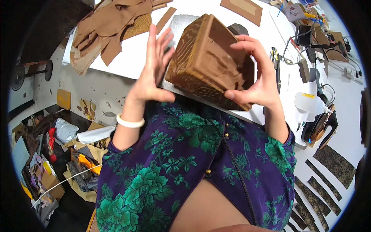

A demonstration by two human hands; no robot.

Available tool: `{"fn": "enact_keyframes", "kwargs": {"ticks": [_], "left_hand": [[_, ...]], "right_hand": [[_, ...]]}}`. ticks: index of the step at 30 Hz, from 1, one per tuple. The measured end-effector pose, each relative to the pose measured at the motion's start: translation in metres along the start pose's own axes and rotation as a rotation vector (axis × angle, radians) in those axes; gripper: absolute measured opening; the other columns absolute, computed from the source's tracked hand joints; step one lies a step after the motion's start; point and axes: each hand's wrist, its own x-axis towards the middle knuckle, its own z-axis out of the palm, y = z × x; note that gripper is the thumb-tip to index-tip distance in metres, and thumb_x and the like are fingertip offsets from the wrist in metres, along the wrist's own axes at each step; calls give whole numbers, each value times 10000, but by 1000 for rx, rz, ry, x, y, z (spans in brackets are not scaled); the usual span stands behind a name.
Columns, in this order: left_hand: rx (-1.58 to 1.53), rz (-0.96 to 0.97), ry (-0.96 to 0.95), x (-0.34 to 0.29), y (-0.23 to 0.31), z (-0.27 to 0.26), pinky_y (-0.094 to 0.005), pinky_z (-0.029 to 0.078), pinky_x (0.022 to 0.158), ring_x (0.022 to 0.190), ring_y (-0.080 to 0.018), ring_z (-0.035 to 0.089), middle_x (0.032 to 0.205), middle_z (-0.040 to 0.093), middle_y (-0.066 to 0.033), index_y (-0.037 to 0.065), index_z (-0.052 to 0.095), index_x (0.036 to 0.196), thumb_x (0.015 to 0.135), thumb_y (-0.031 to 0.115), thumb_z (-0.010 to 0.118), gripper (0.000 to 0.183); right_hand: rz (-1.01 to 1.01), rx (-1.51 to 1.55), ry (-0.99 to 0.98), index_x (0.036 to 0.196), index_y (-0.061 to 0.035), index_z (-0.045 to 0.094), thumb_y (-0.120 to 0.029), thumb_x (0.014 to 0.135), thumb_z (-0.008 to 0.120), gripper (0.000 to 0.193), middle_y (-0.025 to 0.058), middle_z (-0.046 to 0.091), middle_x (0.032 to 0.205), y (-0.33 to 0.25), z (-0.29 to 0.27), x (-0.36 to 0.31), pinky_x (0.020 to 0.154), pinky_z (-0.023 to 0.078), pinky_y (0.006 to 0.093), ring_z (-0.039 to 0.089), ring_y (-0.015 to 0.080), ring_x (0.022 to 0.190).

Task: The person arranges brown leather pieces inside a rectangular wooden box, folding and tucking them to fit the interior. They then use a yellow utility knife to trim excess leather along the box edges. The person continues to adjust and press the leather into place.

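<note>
A brown box (185,58) with a golden wavy-grain pattern is tilted above the white table, its open side facing up and to the right. Brown, wrinkled lining (220,58) covers its inside. My right hand (259,73) grips the box by its right end, thumb on the lower edge and fingers over the upper rim. Beside the box's left face is my left hand (152,73), open with fingers stretched and thumb apart; whether it touches the box I cannot tell. A white bangle (130,121) circles my left wrist. Behind the box, a dark rounded object (237,29) is partly hidden.
Brown leather scraps (112,27) lie piled at the table's far left. A brown rectangular panel (243,9) lies at the back. Cables, tools and a white bottle (322,108) crowd the right side. Dark patterned strips (320,193) lie at lower right; mixed scraps (83,166) fill the lower left.
</note>
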Motion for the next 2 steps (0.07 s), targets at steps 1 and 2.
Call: {"fn": "enact_keyframes", "kwargs": {"ticks": [1,2], "left_hand": [[-52,-20,2,-5,-4,13,-545,113,1340,1682,-395,77,1810,65,-225,130,-207,1731,518,618,1057,1818],[-78,-88,15,-9,5,39,-583,64,1337,1681,-404,50,1817,38,-208,144,-189,1740,552,741,988,1775]], "right_hand": [[47,129,35,1308,-69,675,-320,587,1008,833,154,577,1419,7,6,-4,1146,475,467,570,319,1372],[41,126,42,1308,-69,675,-320,587,1008,833,154,577,1419,9,4,-2,1146,475,467,570,319,1372]]}}
